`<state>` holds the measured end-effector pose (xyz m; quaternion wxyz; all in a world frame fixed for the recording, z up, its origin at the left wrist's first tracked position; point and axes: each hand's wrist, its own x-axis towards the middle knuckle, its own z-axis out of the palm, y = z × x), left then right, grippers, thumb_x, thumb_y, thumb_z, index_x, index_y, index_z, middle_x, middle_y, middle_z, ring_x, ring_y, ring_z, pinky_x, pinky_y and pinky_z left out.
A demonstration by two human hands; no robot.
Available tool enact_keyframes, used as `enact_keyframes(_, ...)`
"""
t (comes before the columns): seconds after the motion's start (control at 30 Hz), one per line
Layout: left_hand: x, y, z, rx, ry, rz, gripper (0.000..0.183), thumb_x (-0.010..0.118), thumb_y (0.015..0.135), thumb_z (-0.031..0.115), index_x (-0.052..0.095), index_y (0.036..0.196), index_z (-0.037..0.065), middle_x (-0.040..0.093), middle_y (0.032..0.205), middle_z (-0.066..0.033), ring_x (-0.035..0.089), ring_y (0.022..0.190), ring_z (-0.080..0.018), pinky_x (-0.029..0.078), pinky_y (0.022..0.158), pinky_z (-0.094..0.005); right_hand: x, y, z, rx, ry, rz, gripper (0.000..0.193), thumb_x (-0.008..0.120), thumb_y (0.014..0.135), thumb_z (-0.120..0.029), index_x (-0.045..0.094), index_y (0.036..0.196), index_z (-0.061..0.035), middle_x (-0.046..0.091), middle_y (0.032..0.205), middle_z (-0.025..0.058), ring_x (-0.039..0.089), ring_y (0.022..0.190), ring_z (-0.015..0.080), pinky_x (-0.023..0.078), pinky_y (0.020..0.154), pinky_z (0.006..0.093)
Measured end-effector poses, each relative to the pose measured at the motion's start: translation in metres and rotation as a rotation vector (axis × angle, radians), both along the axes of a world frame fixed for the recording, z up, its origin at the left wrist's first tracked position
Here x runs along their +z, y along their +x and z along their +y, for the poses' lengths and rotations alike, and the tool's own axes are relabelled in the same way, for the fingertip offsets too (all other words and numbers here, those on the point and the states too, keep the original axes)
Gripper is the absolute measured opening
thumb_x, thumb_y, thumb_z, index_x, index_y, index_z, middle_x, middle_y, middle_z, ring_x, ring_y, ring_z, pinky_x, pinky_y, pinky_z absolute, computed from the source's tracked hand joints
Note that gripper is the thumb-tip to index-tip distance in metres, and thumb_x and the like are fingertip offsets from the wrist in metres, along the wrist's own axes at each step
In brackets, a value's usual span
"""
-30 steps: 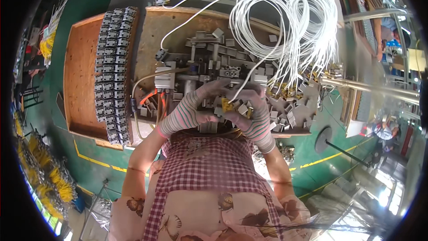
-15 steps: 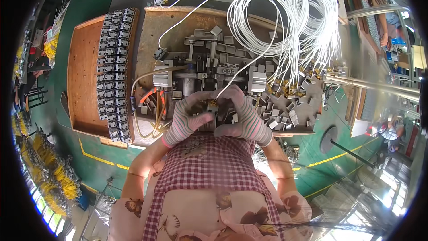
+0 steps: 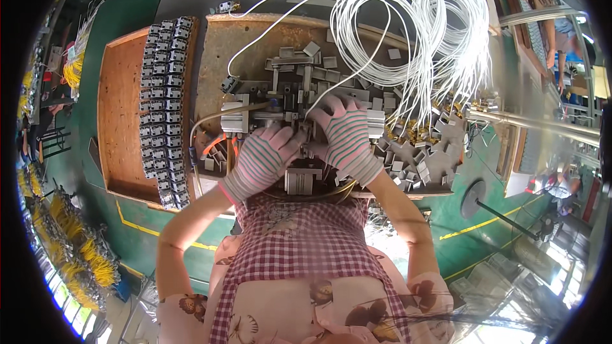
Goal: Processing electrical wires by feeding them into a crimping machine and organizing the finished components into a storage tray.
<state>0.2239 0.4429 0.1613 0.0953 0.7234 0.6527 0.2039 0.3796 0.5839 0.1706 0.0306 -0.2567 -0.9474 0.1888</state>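
Both my hands wear striped knit gloves and work at a metal fixture (image 3: 290, 105) in the middle of the bench. My left hand (image 3: 264, 158) lies against its near left side, fingers curled and thumb near the centre; whatever they pinch is hidden. On the right, my right hand (image 3: 346, 137) arches over the fixture with its fingers bent and its thumb toward the left hand. A white cable (image 3: 344, 83) runs down from the coils to the right fingertips, where its end is hidden. A grey metal block (image 3: 299, 182) shows below the hands.
White cable coils (image 3: 408, 32) lie at the far right, above loose metal shells (image 3: 414, 159). Left of the fixture stands a wooden tray (image 3: 118, 114) with rows of metal connector housings (image 3: 164, 111). A hose (image 3: 213, 114) loops beside it. One housing (image 3: 229, 83) hangs on another cable.
Both hands have moved away from my body onto the fixture, carrying the cable end with its gold-coloured piece, now hidden. The right hand has turned palm down, and the near block has come into sight.
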Motion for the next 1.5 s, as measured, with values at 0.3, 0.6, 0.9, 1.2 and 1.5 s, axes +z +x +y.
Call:
enact_keyframes(0.3, -0.011, -0.031, 0.024, -0.323, -0.06, 0.27, 0.03, 0.055, 0.083, 0.021, 0.064, 0.111, 0.014, 0.055, 0.092, -0.001, 0.056, 0.089, -0.0181, 0.048, 0.078, -0.032, -0.018, -0.008, -0.011, -0.143, -0.082, 0.195, 0.067, 0.085, 0.051, -0.038, 0.065, 0.11, -0.0129, 0.048, 0.127, 0.0132, 0.046, 0.117, 0.0382, 0.037, 0.099, 0.0524)
enact_keyframes(0.6, -0.007, -0.027, 0.02, -0.301, -0.167, 0.293, 0.034, 0.054, 0.085, 0.022, 0.063, 0.117, 0.014, 0.056, 0.09, 0.0007, 0.057, 0.087, -0.0162, 0.047, 0.078, -0.0291, -0.013, -0.011, -0.009, -0.073, -0.042, 0.165, 0.073, 0.086, 0.05, -0.037, 0.058, 0.114, -0.0137, 0.049, 0.122, 0.0123, 0.048, 0.113, 0.0358, 0.036, 0.099, 0.0488)
enact_keyframes(0.9, -0.009, -0.026, 0.022, -0.317, -0.21, 0.258, 0.038, 0.054, 0.083, 0.018, 0.06, 0.12, 0.011, 0.054, 0.089, -0.0037, 0.057, 0.087, -0.0203, 0.048, 0.08, -0.0341, -0.018, -0.005, -0.012, -0.167, -0.126, 0.449, 0.073, 0.085, 0.056, -0.024, 0.05, 0.118, -0.0075, 0.052, 0.119, 0.0131, 0.049, 0.114, 0.0355, 0.039, 0.099, 0.0474)
enact_keyframes(1.2, -0.01, -0.026, 0.017, -0.321, -0.176, 0.327, 0.041, 0.051, 0.083, 0.014, 0.057, 0.124, 0.01, 0.053, 0.091, -0.0037, 0.056, 0.088, -0.0203, 0.046, 0.08, -0.0336, -0.01, 0.103, 0.029, -0.71, -0.181, 0.496, 0.019, 0.058, 0.09, -0.001, 0.065, 0.107, -0.0037, 0.069, 0.091, 0.0061, 0.061, 0.077, 0.0113, 0.05, 0.071, 0.0274)
enact_keyframes(1.5, -0.003, -0.013, 0.02, -0.039, 0.113, -0.253, 0.048, 0.07, 0.082, 0.017, 0.057, 0.127, 0.009, 0.058, 0.112, -0.0093, 0.059, 0.097, -0.0281, 0.05, 0.081, -0.0412, -0.004, 0.088, 0.035, -0.901, -0.075, 0.285, 0.03, 0.071, 0.084, -0.011, 0.056, 0.109, -0.0071, 0.064, 0.08, 0.008, 0.06, 0.064, 0.0169, 0.049, 0.058, 0.0305)
